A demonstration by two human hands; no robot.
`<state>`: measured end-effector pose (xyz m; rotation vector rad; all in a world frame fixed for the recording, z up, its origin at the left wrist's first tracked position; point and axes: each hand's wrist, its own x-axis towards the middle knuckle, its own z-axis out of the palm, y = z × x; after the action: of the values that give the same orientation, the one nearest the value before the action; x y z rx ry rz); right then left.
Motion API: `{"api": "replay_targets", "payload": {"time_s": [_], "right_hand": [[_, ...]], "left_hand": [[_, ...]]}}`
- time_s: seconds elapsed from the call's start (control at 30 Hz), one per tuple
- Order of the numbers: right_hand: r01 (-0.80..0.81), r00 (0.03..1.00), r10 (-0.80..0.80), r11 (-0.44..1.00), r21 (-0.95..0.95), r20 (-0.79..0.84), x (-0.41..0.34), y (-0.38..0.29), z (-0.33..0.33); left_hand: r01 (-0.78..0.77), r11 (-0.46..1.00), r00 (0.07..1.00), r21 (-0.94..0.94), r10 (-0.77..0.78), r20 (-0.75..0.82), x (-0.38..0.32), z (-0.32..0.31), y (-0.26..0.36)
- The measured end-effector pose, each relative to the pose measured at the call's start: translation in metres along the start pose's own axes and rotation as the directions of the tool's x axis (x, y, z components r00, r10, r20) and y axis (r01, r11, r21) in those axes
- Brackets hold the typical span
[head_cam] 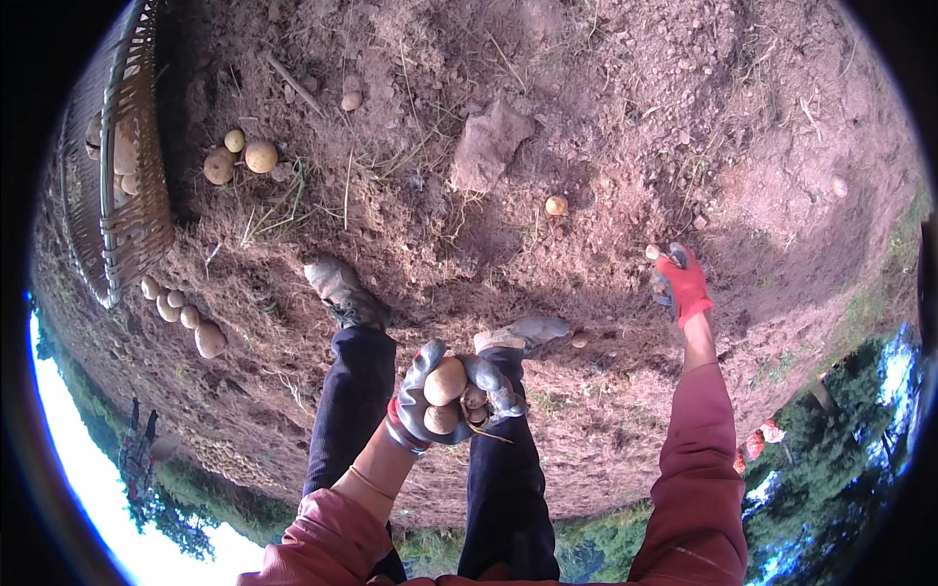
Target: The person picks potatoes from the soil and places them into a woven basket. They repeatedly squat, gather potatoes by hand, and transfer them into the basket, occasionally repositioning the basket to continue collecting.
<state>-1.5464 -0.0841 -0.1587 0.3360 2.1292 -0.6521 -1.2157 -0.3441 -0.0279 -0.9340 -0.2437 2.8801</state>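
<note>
My left hand (458,395), in a grey-coated glove with a red cuff, cups several potatoes (445,381) palm up in front of my legs. A thin dry stem hangs out from among them. Out to the right, my right hand (681,282) reaches down to the soil in a red glove with grey-coated fingers. A small potato (652,251) shows at its fingertips, apparently pinched there. A lone yellowish potato (556,205) lies on the ground to the left of that hand. Another small potato (579,340) rests beside my right shoe (524,333).
A woven basket (139,212) holding potatoes stands at the far left. Three potatoes (260,157) lie beside it, and a row of several potatoes (190,317) lies below. A large clod (491,146) sits ahead. My left shoe (344,291) is planted on loose, uneven soil.
</note>
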Motion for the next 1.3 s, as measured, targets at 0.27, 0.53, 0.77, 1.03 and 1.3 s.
{"api": "replay_targets", "payload": {"time_s": [0.27,0.53,0.77,1.03,1.3], "right_hand": [[0.055,0.918,-0.106,0.988,-0.142,-0.381,0.010,0.006,0.072],[0.183,0.978,-0.198,0.965,0.188,0.065,-0.053,-0.090,0.179],[-0.084,0.980,0.027,0.954,0.287,0.196,-0.061,-0.127,0.209],[-0.386,0.469,-0.479,0.645,0.660,0.742,-0.280,-0.273,0.298],[-0.316,0.441,-0.652,0.530,0.787,0.617,-0.390,-0.333,0.376]], "left_hand": [[-0.047,0.988,0.994,-0.146,0.061,0.089,-0.005,0.001,0.001],[-0.072,0.944,0.995,-0.322,0.092,0.045,-0.017,-0.001,0.001],[-0.278,0.788,0.866,-0.549,0.453,0.212,-0.027,0.010,0.032],[-0.742,0.514,0.596,-0.430,0.799,-0.074,-0.133,0.028,0.171],[-0.892,0.126,-0.038,0.433,0.936,-0.349,-0.247,0.057,0.287]]}}
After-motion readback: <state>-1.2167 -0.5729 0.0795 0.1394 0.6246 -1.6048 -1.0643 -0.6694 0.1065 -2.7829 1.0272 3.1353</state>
